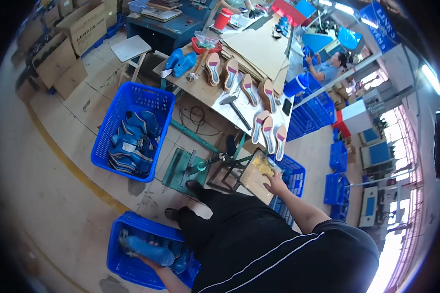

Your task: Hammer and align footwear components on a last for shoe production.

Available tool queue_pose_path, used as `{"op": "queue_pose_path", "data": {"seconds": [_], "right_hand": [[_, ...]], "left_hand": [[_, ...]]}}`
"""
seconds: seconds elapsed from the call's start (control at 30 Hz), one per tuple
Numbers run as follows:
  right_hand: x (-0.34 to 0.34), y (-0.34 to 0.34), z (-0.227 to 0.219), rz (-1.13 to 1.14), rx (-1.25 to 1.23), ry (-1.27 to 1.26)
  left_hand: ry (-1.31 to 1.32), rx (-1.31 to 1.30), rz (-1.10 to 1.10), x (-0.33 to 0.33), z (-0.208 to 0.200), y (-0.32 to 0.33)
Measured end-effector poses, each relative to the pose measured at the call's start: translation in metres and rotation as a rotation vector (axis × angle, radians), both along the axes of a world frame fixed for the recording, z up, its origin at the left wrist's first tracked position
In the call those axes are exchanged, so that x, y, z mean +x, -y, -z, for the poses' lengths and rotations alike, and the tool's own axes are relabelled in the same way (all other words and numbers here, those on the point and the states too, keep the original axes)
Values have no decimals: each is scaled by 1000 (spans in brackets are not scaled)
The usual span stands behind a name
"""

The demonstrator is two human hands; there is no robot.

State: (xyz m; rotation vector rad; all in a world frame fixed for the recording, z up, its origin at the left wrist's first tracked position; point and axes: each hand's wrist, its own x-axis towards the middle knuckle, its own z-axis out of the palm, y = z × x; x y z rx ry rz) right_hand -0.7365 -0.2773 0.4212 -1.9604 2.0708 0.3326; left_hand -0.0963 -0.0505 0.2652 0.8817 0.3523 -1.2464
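My left hand (149, 262) reaches down into a blue plastic crate (127, 227) at my lower left and grips a blue shoe last (149, 249) lying among other blue pieces. My right hand (275, 184) rests on a small wooden side board (254, 178), fingers touching a clear bag of yellow bits (265, 166); whether it grips the bag I cannot tell. Ahead, the workbench (205, 90) carries several tan insoles with purple patches (269, 129) and a hammer (234, 108).
A second blue crate (137, 102) holding blue shoe parts stands left of the bench. A green pedal stand (188, 168) is by my feet. Cardboard boxes (85, 24) sit far left, a white stool (130, 49) behind. More blue crates (337, 180) are right; another person (327, 68) works beyond.
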Motion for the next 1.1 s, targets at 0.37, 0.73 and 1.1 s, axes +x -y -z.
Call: {"op": "queue_pose_path", "data": {"seconds": [0.37,0.73,1.1], "right_hand": [[-97,122,77,440,-504,270],[-125,104,85,627,-665,429],[-183,130,89,814,-577,173]], "left_hand": [[-55,211,1237,-203,-173,298],[130,111,1474,-313,-182,364],[-363,194,1300,-293,-178,365]]}}
